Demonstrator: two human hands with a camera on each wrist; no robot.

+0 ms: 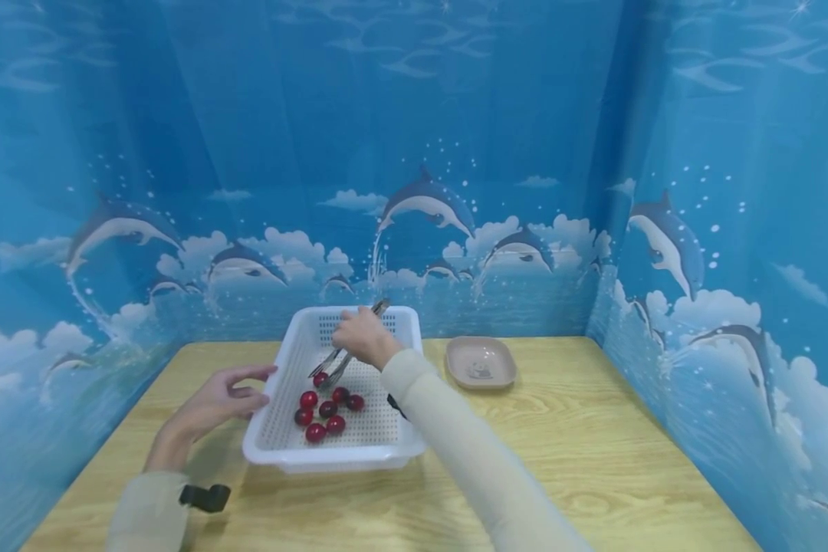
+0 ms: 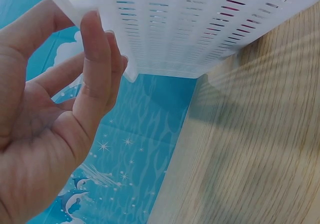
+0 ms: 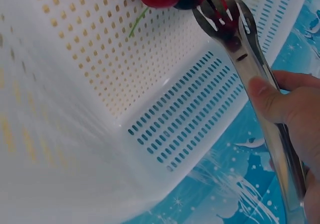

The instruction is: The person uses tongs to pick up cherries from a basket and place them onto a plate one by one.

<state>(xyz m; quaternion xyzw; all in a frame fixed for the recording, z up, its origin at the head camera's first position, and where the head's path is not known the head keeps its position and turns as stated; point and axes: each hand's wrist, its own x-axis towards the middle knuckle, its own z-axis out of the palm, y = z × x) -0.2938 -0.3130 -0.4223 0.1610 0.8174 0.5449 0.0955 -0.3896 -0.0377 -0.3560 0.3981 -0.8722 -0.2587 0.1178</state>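
Note:
A white plastic basket (image 1: 334, 458) with slotted walls stands on the table. Several red to dark cherries (image 1: 335, 425) lie on its floor; one in the right wrist view shows a green stem (image 3: 138, 22). My right hand (image 1: 364, 335) holds metal tongs (image 3: 260, 84) with fork-like tips, reaching down into the basket. One cherry (image 1: 320, 379) is between the tong tips; whether they squeeze it I cannot tell. At the basket's left rim (image 2: 70, 4), my left hand (image 1: 215, 402) pinches the edge between thumb and fingers (image 2: 95, 49).
A small pinkish-beige dish (image 1: 481, 362) with a printed figure sits right of the basket. The wooden table (image 1: 579, 460) is bounded at the back and sides by blue curtains (image 1: 414, 153) printed with dolphins.

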